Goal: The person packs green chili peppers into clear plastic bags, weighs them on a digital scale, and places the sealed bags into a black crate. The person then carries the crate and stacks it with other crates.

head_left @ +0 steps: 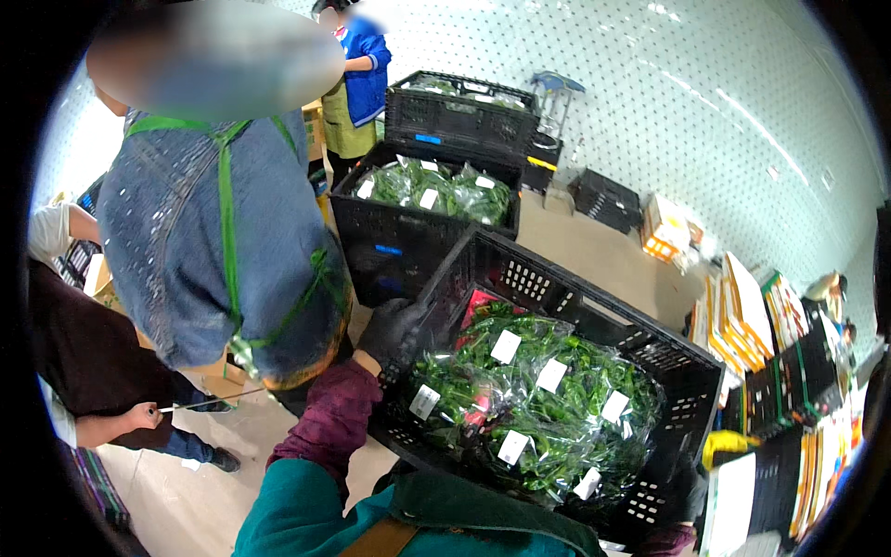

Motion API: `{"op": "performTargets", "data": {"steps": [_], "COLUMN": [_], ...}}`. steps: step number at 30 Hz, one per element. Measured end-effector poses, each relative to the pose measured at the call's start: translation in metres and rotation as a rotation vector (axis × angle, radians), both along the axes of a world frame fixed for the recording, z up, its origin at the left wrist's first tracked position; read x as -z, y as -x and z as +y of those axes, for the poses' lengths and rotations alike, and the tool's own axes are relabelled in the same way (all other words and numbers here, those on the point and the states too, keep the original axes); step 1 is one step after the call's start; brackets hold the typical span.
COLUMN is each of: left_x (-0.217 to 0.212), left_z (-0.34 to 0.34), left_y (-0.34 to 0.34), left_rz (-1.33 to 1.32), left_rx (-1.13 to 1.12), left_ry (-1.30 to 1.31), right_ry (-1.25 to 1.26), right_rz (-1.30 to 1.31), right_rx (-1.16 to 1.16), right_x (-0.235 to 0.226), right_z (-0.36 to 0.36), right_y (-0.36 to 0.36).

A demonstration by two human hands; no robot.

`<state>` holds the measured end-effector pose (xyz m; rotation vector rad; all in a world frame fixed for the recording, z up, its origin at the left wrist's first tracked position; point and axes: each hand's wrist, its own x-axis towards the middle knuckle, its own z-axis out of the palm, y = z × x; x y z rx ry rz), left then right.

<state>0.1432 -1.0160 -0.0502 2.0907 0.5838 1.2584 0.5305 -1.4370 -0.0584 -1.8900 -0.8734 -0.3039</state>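
A black plastic crate (682, 408) is in front of my body, tilted in the view. Inside lie several clear bags of green leafy vegetables (566, 399) with white labels, and some red shows among them. My left hand (390, 332), in a dark glove, is closed round the crate's left side. At the crate's near right corner my right hand (689, 497), also gloved, grips the edge; its fingers are largely hidden.
Stacked black crates (399, 246) with more bagged greens stand ahead. A person in a denim jacket (176, 241) is close on my left. Another person's hand (144, 416) holds a thin, long tool. Cartons (664, 227) and a trolley (557, 88) line the wall; boxes (742, 306) pile up at right.
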Motion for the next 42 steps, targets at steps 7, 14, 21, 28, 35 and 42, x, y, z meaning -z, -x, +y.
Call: {"op": "performTargets", "data": {"steps": [7,14,21,28,35,42], "left_x": [0.009,0.003,-0.019,-0.024,-0.025,-0.048], "left_z": [-0.045,-0.057,-0.165,-0.191,-0.200,-0.217], "left_y": [-0.013,-0.017,-0.020,-0.020,-0.073,-0.079], "left_rz": [-0.107,-0.295,0.141,0.218,0.654,0.317], "left_rx": [-0.015,-0.035,-0.495,-0.633,-1.148,-0.751], "left_ry": [0.215,0.538,0.051,0.083,0.063,0.322], "right_ry": [-0.272,-0.263,-0.293,-0.287,-0.151,-0.182], "right_rz": [0.536,0.379,0.359,0.826,0.923,0.952], "right_rx": [-0.386,-0.520,-0.810,-1.061,-1.168,-1.174], "right_x": [0.043,0.048,0.037,0.027,0.015,0.006], "right_z": [-0.014,-0.015,0.031,0.061,0.078,0.057], "right_y": [-0.089,-0.119,-0.203,-0.234,-0.250,-0.254]}}
